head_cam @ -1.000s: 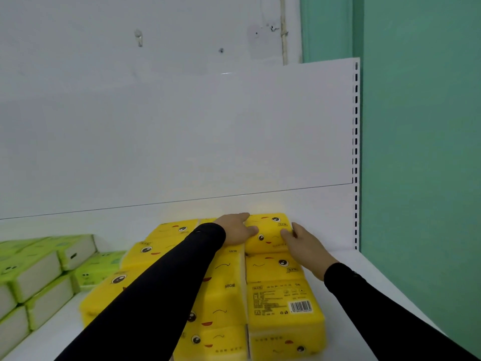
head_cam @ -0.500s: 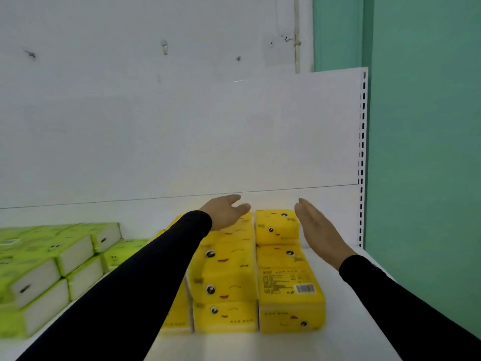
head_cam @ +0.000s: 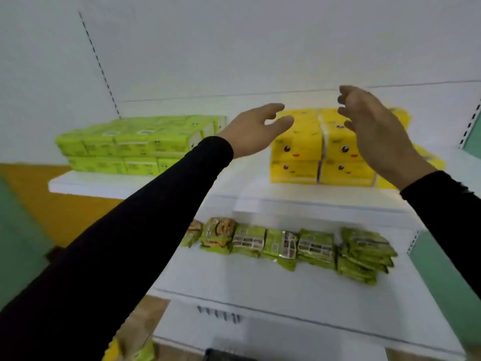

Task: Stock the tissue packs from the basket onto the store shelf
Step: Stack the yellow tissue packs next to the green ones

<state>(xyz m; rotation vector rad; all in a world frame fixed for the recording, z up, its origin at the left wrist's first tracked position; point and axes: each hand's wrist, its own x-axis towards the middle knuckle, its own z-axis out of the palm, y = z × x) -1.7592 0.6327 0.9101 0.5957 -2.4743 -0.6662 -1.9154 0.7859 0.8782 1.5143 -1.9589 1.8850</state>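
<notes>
Yellow tissue packs sit stacked on the white shelf; left hand and right hand hover in front, fingers relaxed, holding nothing. A careless bump could topple that stack. Green packs lie left of it, snack bags below, white wall behind

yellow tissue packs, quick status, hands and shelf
Left hand open, right hand open, both empty. Yellow plastic-wrapped tissue packs stacked on white metal upper shelf. Nothing blocking.

white wall behind – green wall at right, orange-brown floor at left.
</notes>
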